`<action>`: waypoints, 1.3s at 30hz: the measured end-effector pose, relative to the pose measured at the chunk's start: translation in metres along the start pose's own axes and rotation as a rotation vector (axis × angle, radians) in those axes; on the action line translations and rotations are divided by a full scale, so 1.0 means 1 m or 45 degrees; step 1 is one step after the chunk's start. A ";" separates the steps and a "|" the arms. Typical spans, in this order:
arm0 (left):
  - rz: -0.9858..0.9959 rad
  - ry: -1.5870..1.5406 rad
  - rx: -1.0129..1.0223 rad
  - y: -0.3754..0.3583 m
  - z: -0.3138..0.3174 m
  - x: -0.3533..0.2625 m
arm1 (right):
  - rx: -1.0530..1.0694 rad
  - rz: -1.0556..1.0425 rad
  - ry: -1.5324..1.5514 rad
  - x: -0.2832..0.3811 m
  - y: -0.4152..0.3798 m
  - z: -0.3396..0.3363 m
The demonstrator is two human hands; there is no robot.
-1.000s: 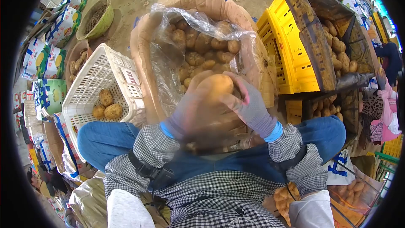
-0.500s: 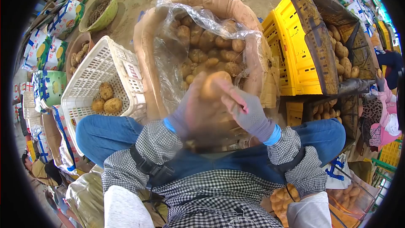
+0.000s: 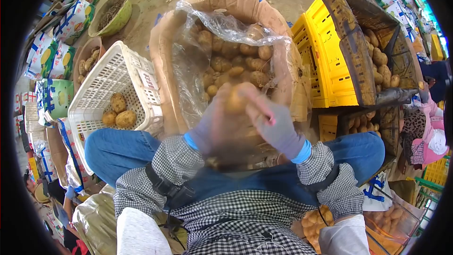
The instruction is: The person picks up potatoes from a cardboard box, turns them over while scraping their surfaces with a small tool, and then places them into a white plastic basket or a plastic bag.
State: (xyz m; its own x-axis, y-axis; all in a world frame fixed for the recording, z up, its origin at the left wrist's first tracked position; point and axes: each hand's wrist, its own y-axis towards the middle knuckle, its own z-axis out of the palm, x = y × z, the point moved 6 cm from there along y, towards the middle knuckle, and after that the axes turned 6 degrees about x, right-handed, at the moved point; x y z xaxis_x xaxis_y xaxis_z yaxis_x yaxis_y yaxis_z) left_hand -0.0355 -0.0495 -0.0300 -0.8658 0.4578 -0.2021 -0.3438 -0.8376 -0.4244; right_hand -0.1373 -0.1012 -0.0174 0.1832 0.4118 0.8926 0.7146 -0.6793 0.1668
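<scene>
A potato [image 3: 235, 101], blurred by motion, is between my two gloved hands above a cardboard box [image 3: 163, 66]. My left hand [image 3: 213, 120] is closed round its left side, the fingers smeared. From the right, my right hand [image 3: 270, 122] presses its fingers against the same potato. Both gloves are grey, with blue cuffs at the wrists. Clear plastic film [image 3: 188, 85] lines the box. Many loose potatoes [image 3: 231, 49] lie inside it, the nearest ones partly hidden by my hands.
At the left, a white plastic crate [image 3: 99, 97] holds three potatoes [image 3: 125, 119]. A yellow crate [image 3: 330, 61] with a dark liner and potatoes stands at the right. Farther back left is a green tub [image 3: 123, 14]. Other people are at both edges, including a pink garment [image 3: 434, 134].
My hands remain together round the potato, with small blurred movements. My right hand has tilted slightly. A person at the lower left edge has shifted.
</scene>
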 end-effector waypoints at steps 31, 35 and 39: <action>-0.097 0.024 -0.278 0.007 -0.053 0.006 | 0.195 -0.105 0.148 0.001 -0.009 0.017; -0.099 0.014 -0.271 0.004 -0.054 0.006 | -0.148 -0.059 0.251 -0.006 0.008 -0.004; -0.105 -0.002 -0.265 0.004 -0.058 0.007 | 0.033 0.060 0.299 -0.011 -0.006 0.016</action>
State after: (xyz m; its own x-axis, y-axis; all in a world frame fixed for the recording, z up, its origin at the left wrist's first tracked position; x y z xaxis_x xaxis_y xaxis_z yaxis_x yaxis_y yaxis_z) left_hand -0.0221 -0.0319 -0.0844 -0.8386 0.5213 -0.1581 -0.3309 -0.7180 -0.6124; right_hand -0.1329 -0.0918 -0.0348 0.0567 0.2257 0.9725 0.7267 -0.6773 0.1148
